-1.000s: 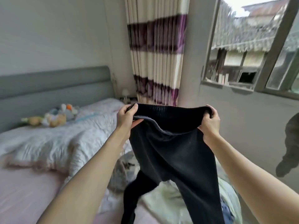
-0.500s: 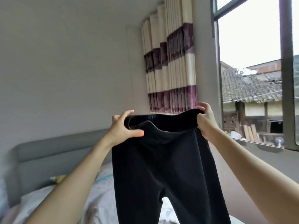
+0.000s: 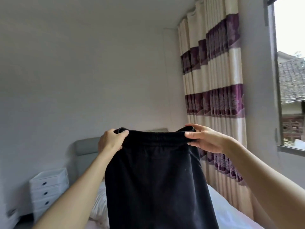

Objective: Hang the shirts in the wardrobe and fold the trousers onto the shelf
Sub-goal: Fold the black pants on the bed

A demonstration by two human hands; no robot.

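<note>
A pair of black trousers (image 3: 155, 179) hangs in front of me, held up by its elastic waistband at about chest height. My left hand (image 3: 110, 140) pinches the waistband's left corner. My right hand (image 3: 203, 139) grips the right corner, thumb in front and fingers behind. The waistband is stretched nearly flat between both hands. The legs drop out of view past the bottom edge. No wardrobe, shelf or shirts are in sight.
Below and behind the trousers lies a bed with white bedding (image 3: 231, 212) and a grey headboard (image 3: 85, 147). A white drawer unit (image 3: 49, 190) stands at the lower left. Cream and purple curtains (image 3: 214, 96) hang by the window (image 3: 290, 80) on the right.
Both hands lifted the trousers clear of the bed and pulled the waistband wider and flatter. My view tilted upward, so the bed and the clothes pile dropped out of sight.
</note>
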